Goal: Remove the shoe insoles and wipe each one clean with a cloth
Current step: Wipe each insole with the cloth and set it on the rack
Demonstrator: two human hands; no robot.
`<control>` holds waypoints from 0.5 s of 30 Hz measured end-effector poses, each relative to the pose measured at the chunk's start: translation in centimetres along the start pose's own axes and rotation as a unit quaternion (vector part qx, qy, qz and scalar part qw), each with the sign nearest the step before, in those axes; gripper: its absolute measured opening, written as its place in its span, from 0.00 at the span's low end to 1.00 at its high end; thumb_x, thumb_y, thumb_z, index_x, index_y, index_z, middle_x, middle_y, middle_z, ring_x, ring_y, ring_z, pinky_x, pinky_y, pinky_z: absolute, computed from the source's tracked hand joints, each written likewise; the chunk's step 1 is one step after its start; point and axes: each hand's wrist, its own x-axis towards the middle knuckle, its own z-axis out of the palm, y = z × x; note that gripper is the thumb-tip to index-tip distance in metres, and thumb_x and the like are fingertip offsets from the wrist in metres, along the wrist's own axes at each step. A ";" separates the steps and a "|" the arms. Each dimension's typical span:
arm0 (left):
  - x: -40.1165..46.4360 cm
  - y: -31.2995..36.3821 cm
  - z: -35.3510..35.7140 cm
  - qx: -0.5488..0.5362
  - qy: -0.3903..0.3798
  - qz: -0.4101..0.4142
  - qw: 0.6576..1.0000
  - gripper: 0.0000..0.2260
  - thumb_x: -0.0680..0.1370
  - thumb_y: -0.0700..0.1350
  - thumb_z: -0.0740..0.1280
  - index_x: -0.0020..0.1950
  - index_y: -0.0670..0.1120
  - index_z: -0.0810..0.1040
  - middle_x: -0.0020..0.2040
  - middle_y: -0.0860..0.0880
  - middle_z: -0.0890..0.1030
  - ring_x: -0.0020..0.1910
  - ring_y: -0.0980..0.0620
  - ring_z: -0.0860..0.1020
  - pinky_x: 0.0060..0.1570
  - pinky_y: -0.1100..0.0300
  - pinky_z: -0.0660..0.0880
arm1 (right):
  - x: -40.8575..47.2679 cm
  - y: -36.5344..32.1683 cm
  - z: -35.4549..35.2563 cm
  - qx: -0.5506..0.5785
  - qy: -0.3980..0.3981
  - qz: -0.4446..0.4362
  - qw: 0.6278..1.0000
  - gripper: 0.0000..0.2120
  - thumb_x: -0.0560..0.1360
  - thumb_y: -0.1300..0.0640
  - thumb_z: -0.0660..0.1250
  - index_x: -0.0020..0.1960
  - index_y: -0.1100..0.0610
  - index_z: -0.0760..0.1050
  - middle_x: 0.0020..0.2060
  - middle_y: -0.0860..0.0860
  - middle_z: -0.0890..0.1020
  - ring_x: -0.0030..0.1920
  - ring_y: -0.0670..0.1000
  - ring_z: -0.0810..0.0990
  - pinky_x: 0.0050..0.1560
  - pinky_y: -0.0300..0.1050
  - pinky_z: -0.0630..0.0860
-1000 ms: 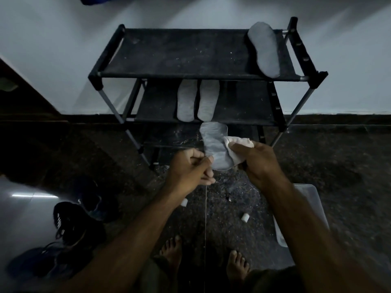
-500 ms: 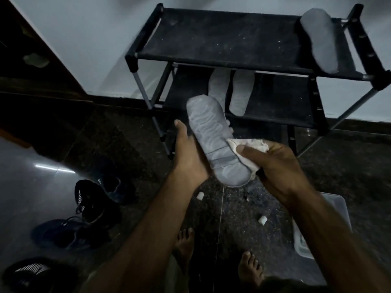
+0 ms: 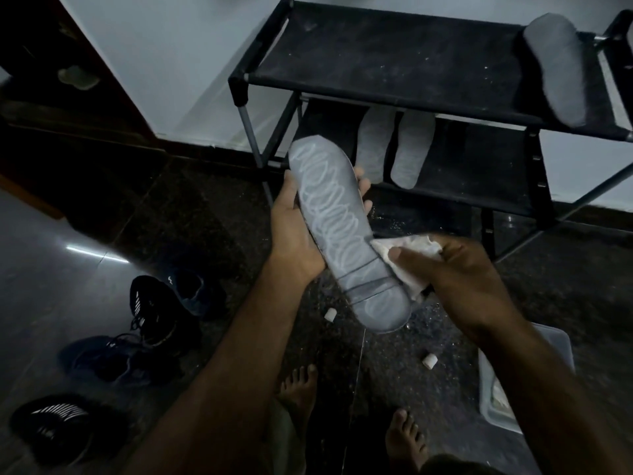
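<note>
The left hand cradles a grey insole from beneath, palm up, fingertips curling round its far edge and thumb along the near edge. The insole slants from above the left hand down toward the right, its underside with looping white lines facing up. The right hand grips a bunched white cloth and presses it against the insole's right edge, near the heel end.

Beyond both hands stands a black shoe rack: one insole on its top shelf, far right, and a pair on the lower shelf just past the left hand's fingertips. Shoes lie on the dark floor to the left of the left forearm; a pale tray sits under the right forearm. Open floor lies below the hands, around bare feet.
</note>
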 end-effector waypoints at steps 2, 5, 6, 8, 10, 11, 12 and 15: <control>0.1 -0.1 -0.1 0.008 -0.009 -0.014 1.000 0.33 0.80 0.63 0.50 0.75 0.40 0.64 0.62 0.41 0.75 0.56 0.46 0.76 0.68 0.51 0.64 | 0.0 -0.5 -0.1 -0.022 0.047 -0.029 0.998 0.06 0.74 0.58 0.70 0.42 0.59 0.81 0.31 0.57 0.82 0.29 0.54 0.77 0.29 0.46 0.73; 0.2 -0.9 -0.1 0.030 0.001 -0.025 0.999 0.33 0.79 0.65 0.52 0.68 0.40 0.74 0.63 0.40 0.75 0.56 0.45 0.77 0.67 0.50 0.65 | 0.4 -1.0 -0.3 -0.018 0.119 -0.066 0.991 0.05 0.75 0.58 0.70 0.44 0.59 0.81 0.30 0.51 0.82 0.27 0.45 0.77 0.25 0.38 0.72; 0.2 -1.4 0.0 0.040 0.009 -0.024 0.999 0.34 0.79 0.66 0.51 0.63 0.40 0.79 0.61 0.40 0.77 0.55 0.45 0.78 0.65 0.50 0.68 | 0.7 -1.3 -0.2 -0.014 0.138 -0.076 0.987 0.04 0.75 0.58 0.70 0.44 0.58 0.82 0.31 0.49 0.83 0.29 0.44 0.78 0.26 0.37 0.73; 0.3 -2.5 0.2 0.078 0.032 -0.018 0.996 0.36 0.78 0.69 0.50 0.56 0.41 0.83 0.55 0.40 0.81 0.52 0.45 0.80 0.59 0.50 0.75 | 1.0 -1.7 -0.1 -0.017 0.158 -0.103 0.982 0.02 0.74 0.58 0.71 0.46 0.55 0.83 0.36 0.49 0.84 0.34 0.43 0.81 0.31 0.38 0.75; 0.5 -3.6 0.5 0.103 0.042 -0.035 0.993 0.37 0.77 0.70 0.50 0.61 0.40 0.80 0.55 0.39 0.81 0.53 0.43 0.80 0.55 0.50 0.77 | 1.4 -1.8 0.0 -0.033 0.165 -0.132 0.977 0.03 0.74 0.58 0.72 0.46 0.51 0.83 0.41 0.49 0.84 0.40 0.45 0.83 0.35 0.39 0.77; 0.6 -4.0 0.4 0.109 0.042 -0.043 0.992 0.38 0.77 0.70 0.50 0.65 0.39 0.77 0.55 0.39 0.81 0.54 0.43 0.80 0.53 0.51 0.78 | 1.5 -1.8 0.1 -0.039 0.170 -0.145 0.974 0.05 0.74 0.58 0.72 0.45 0.48 0.83 0.41 0.48 0.84 0.41 0.46 0.83 0.35 0.39 0.78; 0.7 -4.3 0.6 0.116 0.038 -0.050 0.991 0.39 0.77 0.70 0.49 0.68 0.39 0.74 0.55 0.39 0.81 0.54 0.44 0.80 0.51 0.52 0.79 | 1.6 -1.8 0.1 -0.045 0.178 -0.157 0.970 0.06 0.74 0.58 0.72 0.44 0.47 0.82 0.41 0.47 0.83 0.40 0.45 0.83 0.35 0.38 0.77; 1.1 -4.9 0.7 0.123 0.028 -0.054 0.991 0.40 0.76 0.72 0.47 0.68 0.41 0.74 0.58 0.39 0.81 0.57 0.44 0.80 0.55 0.50 0.77 | 1.9 -1.7 -0.1 -0.078 0.199 -0.187 0.959 0.08 0.74 0.59 0.72 0.44 0.46 0.81 0.40 0.45 0.82 0.39 0.44 0.82 0.36 0.38 0.78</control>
